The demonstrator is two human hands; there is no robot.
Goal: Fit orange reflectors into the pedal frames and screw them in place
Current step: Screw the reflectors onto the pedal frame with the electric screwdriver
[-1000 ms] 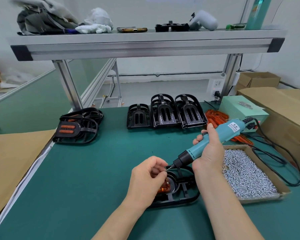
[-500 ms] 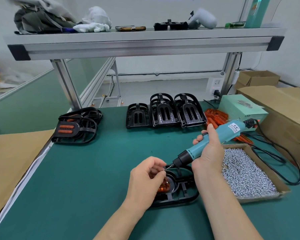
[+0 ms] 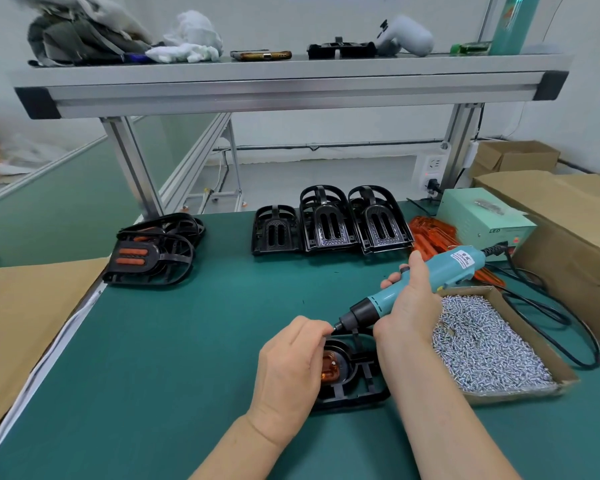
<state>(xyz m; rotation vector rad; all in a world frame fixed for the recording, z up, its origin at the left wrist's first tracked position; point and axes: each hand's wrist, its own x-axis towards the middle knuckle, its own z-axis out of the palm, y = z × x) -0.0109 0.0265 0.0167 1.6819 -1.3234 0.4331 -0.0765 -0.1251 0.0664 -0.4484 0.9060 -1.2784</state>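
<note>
Far left: stack of finished pedals [image 3: 153, 259], orange inserts showing. Left hand [image 3: 291, 368]: fingers curled, tips bunched at the bit of the electric screwdriver [image 3: 430, 278]; whether they pinch a screw, cannot tell. Beneath it, pedal frame [image 3: 361, 386] flat on green mat [image 3: 187, 358], orange reflector [image 3: 329, 370] seated in its rounded end. Right hand [image 3: 409, 306]: fingers wrapped round the driver body, tool tilted down-left. Box of screws [image 3: 492, 344] just right.

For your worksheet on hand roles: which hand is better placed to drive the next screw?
Right. The right hand holds the screwdriver, tip over the pedal frame; the left hand is curled at its tip.
</note>
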